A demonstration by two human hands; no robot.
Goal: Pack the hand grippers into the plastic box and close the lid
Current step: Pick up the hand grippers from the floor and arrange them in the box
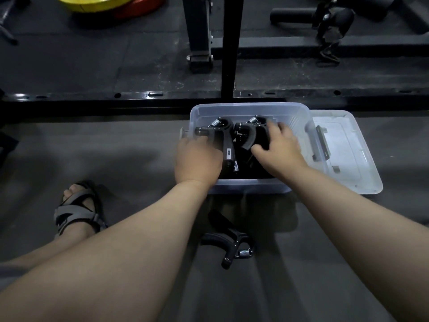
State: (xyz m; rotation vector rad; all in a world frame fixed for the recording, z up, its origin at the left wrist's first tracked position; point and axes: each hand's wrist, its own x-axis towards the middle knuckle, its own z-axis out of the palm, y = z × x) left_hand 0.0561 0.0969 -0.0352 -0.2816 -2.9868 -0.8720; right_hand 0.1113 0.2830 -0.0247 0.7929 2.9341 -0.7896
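1. Head view: both forearms reach forward and down into the clear plastic box [250, 107] on the floor. Its lid [348, 156] lies off, against the box's right side.
2. The right hand [279, 148], palm down, clasps the right-side hand gripper [249, 135] inside the box.
3. The left hand [197, 159], knuckles up, dips beside the left-side hand gripper [223, 138]; whether it holds it cannot be told.
4. A loose hand gripper [232, 244] lies outside the box, between the forearms.

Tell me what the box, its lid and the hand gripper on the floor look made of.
Box: translucent plastic, smooth; you see through its walls.
Lid: same clear plastic, moulded ridges, likely rigid.
Hand gripper on the floor: matte black handles, probably plastic or rubber-coated; its coil spring glints like bare metal.
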